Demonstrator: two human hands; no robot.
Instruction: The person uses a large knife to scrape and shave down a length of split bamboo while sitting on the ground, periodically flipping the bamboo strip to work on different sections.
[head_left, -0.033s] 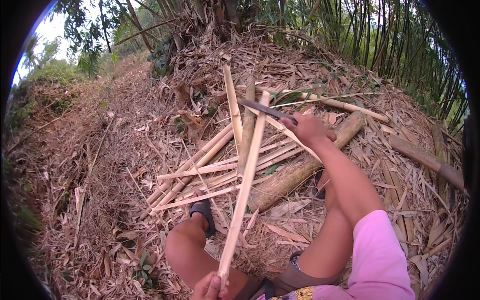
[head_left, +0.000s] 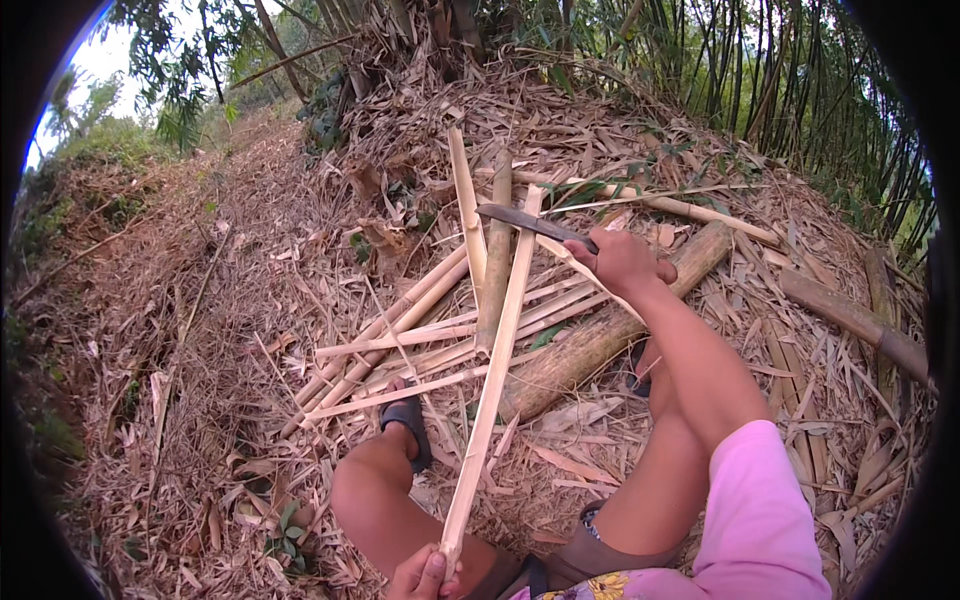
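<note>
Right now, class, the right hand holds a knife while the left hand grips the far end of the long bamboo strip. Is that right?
Not quite: the left hand grips the near end of the long bamboo strip, as the head view shows. The right hand does hold a knife.

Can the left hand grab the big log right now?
Probably not without letting go: the left hand is gripping the near end of the pale strip, and the big log lies farther out.

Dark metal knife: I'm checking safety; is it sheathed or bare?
Bare: the dark metal knife, in the right hand, crosses the long pale bamboo strip, blade uncovered.
</note>
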